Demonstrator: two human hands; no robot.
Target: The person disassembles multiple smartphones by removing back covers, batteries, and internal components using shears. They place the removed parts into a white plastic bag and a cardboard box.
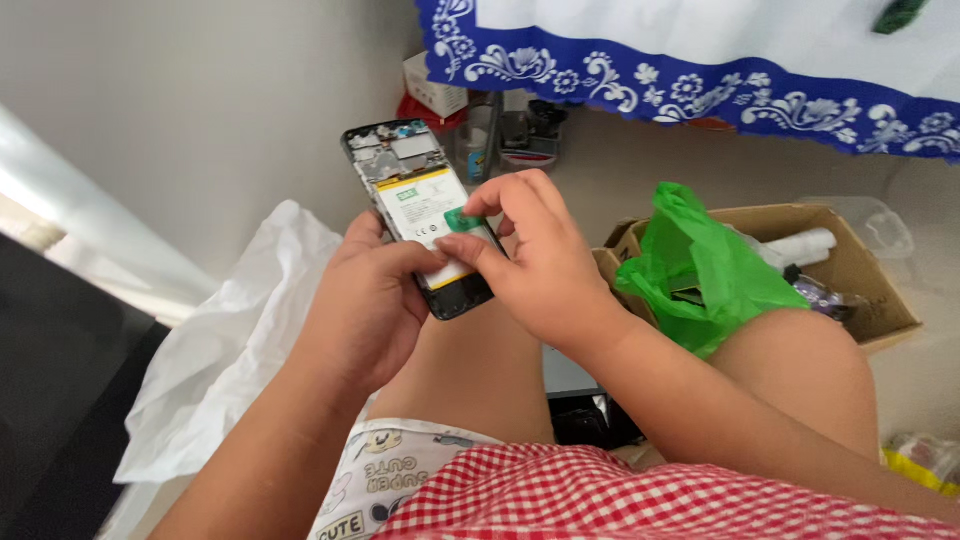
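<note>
An opened smartphone (405, 180) with its back cover off shows a white battery and bare circuit parts. My left hand (365, 300) grips the phone's lower part from below and the side, thumb lying across the battery. My right hand (535, 255) pinches a small green tab (463, 221) on the battery between thumb and forefinger. The phone is tilted, its top end pointing away from me, above my knees.
A cardboard box (850, 270) with a green plastic bag (700, 270) and a white roll stands at the right. A white plastic bag (220, 350) lies at the left. A blue-and-white patterned cloth (690, 85) hangs above, small items beneath it.
</note>
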